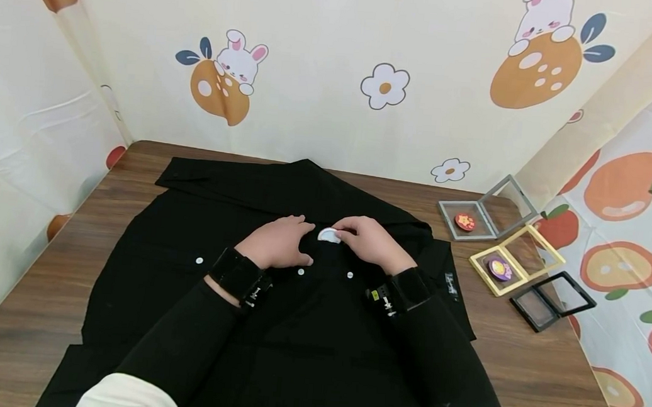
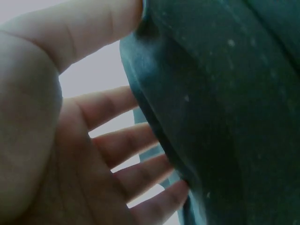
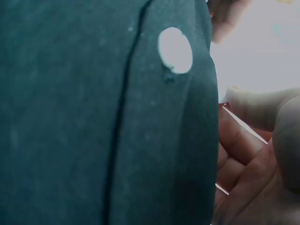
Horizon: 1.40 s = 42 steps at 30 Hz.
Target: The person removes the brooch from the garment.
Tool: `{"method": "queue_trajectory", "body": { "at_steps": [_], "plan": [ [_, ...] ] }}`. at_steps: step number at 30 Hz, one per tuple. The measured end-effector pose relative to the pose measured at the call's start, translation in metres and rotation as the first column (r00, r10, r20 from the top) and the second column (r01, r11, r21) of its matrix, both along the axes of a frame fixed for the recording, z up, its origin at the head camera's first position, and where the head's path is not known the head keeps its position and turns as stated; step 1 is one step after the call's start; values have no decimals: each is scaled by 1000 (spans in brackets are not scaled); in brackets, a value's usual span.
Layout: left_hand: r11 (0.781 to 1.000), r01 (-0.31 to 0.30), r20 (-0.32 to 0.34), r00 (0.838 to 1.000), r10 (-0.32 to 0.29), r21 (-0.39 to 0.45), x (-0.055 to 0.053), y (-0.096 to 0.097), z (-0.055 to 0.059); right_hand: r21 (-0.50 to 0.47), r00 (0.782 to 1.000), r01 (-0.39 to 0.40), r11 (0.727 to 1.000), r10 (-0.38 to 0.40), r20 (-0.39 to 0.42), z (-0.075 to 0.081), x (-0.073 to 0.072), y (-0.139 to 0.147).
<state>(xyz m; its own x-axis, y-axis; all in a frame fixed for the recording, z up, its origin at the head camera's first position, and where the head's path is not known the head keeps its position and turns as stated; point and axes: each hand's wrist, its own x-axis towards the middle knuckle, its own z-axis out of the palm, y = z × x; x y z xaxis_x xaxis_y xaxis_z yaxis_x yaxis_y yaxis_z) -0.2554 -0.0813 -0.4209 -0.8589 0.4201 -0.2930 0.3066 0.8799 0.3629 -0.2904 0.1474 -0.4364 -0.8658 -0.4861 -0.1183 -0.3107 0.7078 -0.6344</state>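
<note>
A black garment (image 1: 272,326) with white buttons (image 1: 301,271) lies spread over the table. Near its upper middle, my right hand (image 1: 373,242) pinches a small white badge (image 1: 329,235) with a rounded top between thumb and fingers. In the right wrist view, the garment's edge stands in front of some of those fingers, beside a large white button (image 3: 176,50). My left hand (image 1: 278,239) rests on the garment just left of the badge, thumb spread from its straight fingers. A fold of cloth hides its fingertips in the left wrist view.
At the right, three small hinged display cases stand open: a grey one (image 1: 456,238) with a red star badge (image 1: 465,222), a yellow one (image 1: 487,286) with a purple badge (image 1: 499,269), and a black one (image 1: 560,313). Printed cloth walls (image 1: 321,108) border the wooden table (image 1: 562,396).
</note>
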Motion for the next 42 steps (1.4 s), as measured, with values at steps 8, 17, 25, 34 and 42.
{"method": "queue_trajectory", "body": {
  "at_steps": [8, 17, 25, 34, 42],
  "plan": [
    [997, 61, -46, 997, -58, 50, -3, 2, -2, 8, 1000, 8, 1000, -9, 23, -5, -6, -8],
    [991, 135, -36, 990, -134, 14, 0, 0, 1, 74, 999, 14, 997, -16, 29, -5, -12, -14],
    [993, 115, 15, 993, -114, -34, 2, 0, 3, 131, 999, 28, 991, -24, -26, 2, -13, -21],
    [993, 103, 34, 994, -101, -58, 1, -3, 3, 182, 999, -41, 982, 41, 5, 9, 5, -15],
    [991, 107, 31, 994, -105, -76, 1, -3, -2, 178, 994, -82, 981, 92, -52, -8, 20, -6]
  ]
}}
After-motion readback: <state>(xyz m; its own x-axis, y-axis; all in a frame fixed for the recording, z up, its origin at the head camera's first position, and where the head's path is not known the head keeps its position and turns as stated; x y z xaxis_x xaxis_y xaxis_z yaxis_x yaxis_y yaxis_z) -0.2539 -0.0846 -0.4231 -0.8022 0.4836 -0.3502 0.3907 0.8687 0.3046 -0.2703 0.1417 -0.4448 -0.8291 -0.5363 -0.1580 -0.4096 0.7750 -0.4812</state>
